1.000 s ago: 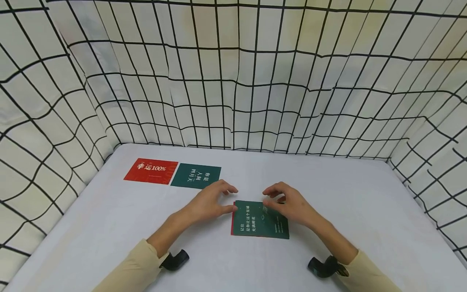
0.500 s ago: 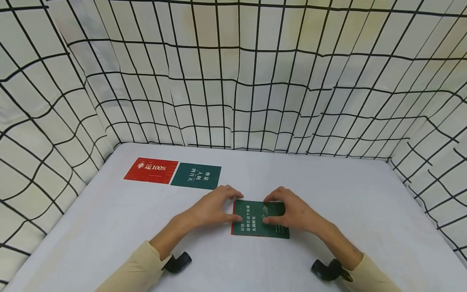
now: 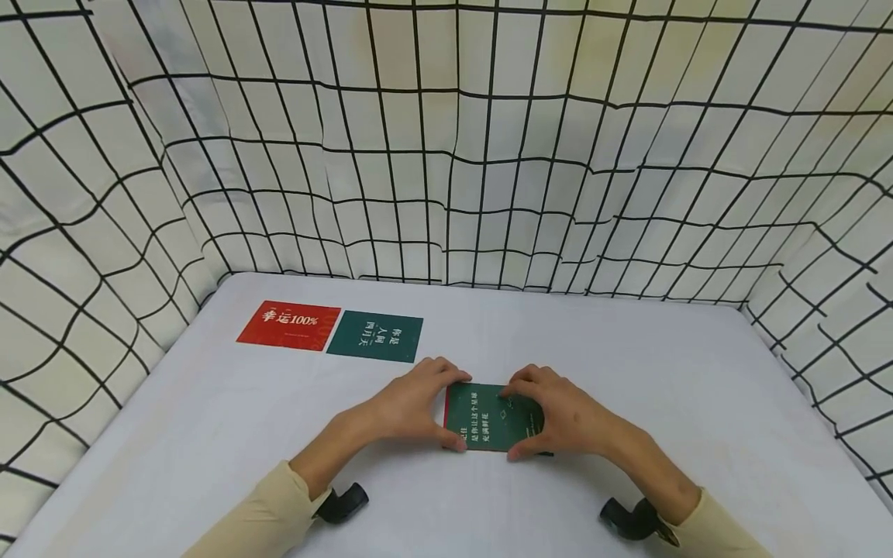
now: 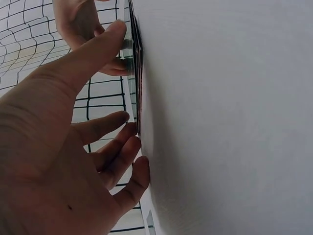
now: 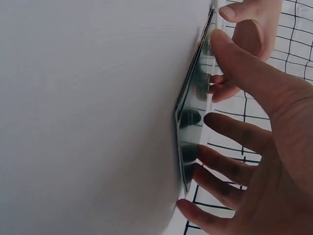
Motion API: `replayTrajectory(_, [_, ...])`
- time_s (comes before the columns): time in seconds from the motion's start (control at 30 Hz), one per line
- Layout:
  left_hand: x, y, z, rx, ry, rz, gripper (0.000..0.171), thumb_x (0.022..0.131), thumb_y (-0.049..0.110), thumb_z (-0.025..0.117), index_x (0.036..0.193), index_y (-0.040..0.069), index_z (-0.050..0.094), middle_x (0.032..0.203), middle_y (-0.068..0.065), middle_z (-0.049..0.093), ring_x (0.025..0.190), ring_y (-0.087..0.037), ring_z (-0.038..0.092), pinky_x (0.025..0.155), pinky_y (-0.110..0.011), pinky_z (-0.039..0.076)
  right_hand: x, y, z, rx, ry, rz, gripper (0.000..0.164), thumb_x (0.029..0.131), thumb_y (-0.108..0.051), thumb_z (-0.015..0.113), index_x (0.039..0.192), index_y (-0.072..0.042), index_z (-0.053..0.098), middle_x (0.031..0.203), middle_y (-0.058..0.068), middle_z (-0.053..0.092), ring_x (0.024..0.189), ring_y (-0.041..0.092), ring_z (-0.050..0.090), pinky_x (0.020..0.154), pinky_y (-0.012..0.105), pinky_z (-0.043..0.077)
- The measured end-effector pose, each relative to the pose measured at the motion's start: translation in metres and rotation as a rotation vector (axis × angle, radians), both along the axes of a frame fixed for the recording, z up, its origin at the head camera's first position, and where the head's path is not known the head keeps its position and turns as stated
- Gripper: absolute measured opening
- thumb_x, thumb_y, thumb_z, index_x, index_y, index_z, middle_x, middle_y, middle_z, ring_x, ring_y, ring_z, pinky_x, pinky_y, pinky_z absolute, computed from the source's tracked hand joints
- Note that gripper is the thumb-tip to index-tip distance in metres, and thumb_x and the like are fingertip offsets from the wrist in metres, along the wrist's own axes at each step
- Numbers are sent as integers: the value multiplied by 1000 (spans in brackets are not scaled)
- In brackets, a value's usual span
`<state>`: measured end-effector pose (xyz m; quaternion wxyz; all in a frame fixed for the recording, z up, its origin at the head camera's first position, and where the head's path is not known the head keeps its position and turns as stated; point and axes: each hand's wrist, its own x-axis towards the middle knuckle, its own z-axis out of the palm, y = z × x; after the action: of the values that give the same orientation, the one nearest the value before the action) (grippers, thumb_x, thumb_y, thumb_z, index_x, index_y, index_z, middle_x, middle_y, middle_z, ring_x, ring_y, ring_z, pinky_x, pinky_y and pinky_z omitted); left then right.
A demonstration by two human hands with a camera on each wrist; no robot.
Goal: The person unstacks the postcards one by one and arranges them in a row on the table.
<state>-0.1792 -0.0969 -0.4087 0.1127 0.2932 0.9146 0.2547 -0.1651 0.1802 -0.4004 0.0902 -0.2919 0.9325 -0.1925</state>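
Observation:
A stack of cards lies on the white table in front of the person, with a dark green card bearing white Chinese writing on top. A red edge of a card below shows along its left side. Around the stack's left end is the left hand, thumb at the near edge and fingers by the far edge. The right hand spans the right end the same way. Seen edge-on in the right wrist view, the stack shows thin layers, slightly bent; the right thumb and fingers stand close to it without a visible pinch.
At the back left a red card and another green card lie flat, side by side. The white table ends at a pale backdrop with black netting. Black cameras sit at the wrists.
Both hands have come down and closer to the stack. The thumbs have slid from its upper part to its near edge. The stack and the two back cards lie where they were.

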Motion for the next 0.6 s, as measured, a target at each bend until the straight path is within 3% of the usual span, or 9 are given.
replayTrajectory(0.23, [2, 2, 0, -49, 32, -37, 100, 69, 52, 95, 151, 13, 53, 142, -1, 55, 128, -18, 48, 106, -41, 54, 4, -2, 3, 27, 26, 35, 74, 71, -47, 95, 134, -21, 66, 137, 2, 58, 122, 24, 55, 100, 49, 56])
replayTrajectory(0.6, [3, 3, 1, -56, 41, -40, 95, 72, 50, 94, 150, 13, 54, 139, -2, 54, 125, -17, 48, 105, -39, 54, 3, -2, 4, 27, 25, 47, 67, 75, -40, 94, 133, -19, 66, 135, 2, 60, 122, 24, 57, 103, 52, 55])
